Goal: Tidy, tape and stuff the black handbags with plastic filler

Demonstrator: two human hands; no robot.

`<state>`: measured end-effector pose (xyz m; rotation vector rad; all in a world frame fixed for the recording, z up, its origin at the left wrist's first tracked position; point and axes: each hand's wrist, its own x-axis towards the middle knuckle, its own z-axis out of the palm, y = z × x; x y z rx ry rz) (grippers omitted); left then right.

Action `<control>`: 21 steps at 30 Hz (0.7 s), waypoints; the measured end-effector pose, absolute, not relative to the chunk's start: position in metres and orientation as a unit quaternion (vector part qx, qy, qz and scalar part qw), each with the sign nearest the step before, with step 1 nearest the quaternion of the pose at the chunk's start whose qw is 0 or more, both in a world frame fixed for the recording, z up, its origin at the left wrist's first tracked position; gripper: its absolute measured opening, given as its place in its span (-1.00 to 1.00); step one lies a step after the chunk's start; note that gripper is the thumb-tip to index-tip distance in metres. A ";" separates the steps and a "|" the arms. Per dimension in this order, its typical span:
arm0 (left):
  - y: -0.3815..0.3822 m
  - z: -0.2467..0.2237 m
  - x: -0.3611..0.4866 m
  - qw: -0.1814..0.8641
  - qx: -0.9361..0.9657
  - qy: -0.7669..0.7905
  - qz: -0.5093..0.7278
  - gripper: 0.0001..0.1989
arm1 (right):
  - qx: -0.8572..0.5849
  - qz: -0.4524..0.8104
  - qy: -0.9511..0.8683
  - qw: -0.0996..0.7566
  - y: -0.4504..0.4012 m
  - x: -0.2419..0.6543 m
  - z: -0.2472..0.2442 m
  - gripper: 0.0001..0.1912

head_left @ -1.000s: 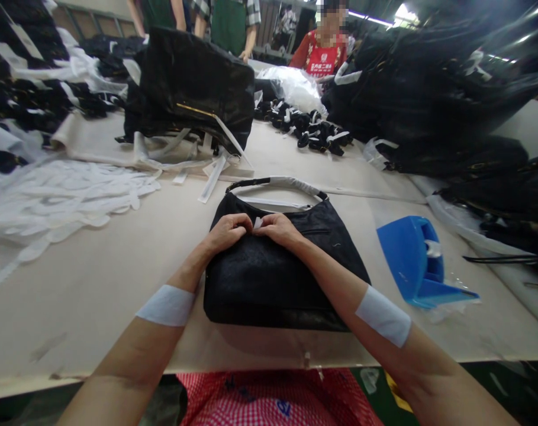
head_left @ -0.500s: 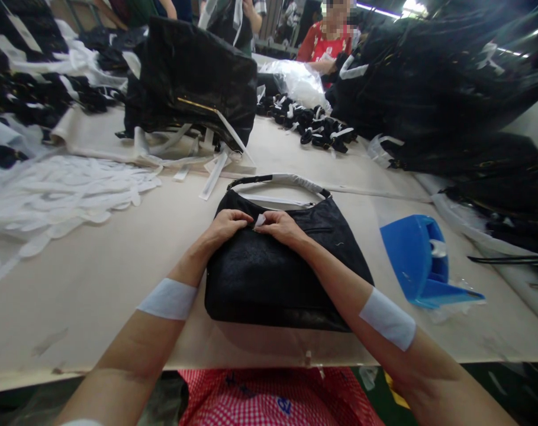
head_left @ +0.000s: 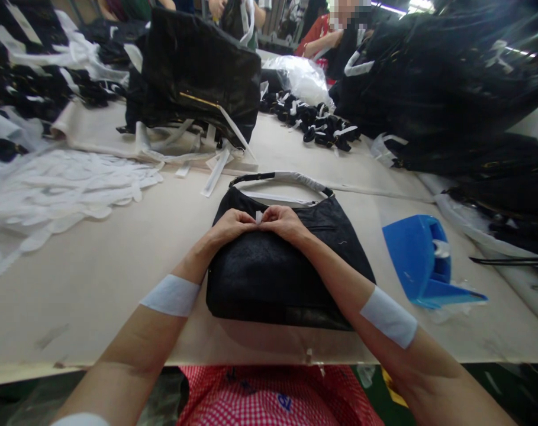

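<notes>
A black handbag (head_left: 269,278) lies on the table in front of me, its strap (head_left: 295,177) partly wrapped in white and curving away from me. Over the bag's upper part, my left hand (head_left: 235,225) is closed, thumb and fingers pinched together. My right hand (head_left: 282,222) pinches a small white piece (head_left: 258,217) that sticks up between the two hands. The fingertips of both hands nearly meet there. What the left fingertips grip is too small to make out.
A blue tape dispenser (head_left: 417,257) sits to the right. White strips (head_left: 73,189) are heaped at left. Beyond are a standing black bag (head_left: 202,71), black straps (head_left: 317,121) and a large black pile (head_left: 428,89). A person in red (head_left: 317,38) is across the table.
My left hand has moved slightly right, closer to my right hand, and the white piece now stands more upright. The person in red has shifted, arm raised over black material.
</notes>
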<state>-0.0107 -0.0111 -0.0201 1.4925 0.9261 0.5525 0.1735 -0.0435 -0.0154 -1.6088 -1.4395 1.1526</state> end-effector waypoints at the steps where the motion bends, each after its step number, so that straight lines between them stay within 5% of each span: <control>1: -0.011 -0.020 -0.011 0.607 0.647 0.396 0.239 -0.71 | -0.612 0.450 -0.556 0.338 -0.044 0.173 -0.014 -0.81; 9: -0.013 -0.020 -0.007 0.556 0.675 0.431 0.223 -0.76 | -0.599 0.483 -0.533 0.352 -0.048 0.171 -0.002 -0.95; 15: -0.015 -0.016 -0.007 0.550 0.667 0.449 0.225 -0.80 | -0.609 0.477 -0.536 0.337 -0.054 0.173 -0.002 -0.78; 21: -0.017 -0.015 -0.006 0.547 0.671 0.447 0.226 -0.79 | -0.645 0.390 -0.574 0.320 -0.053 0.171 -0.003 -0.85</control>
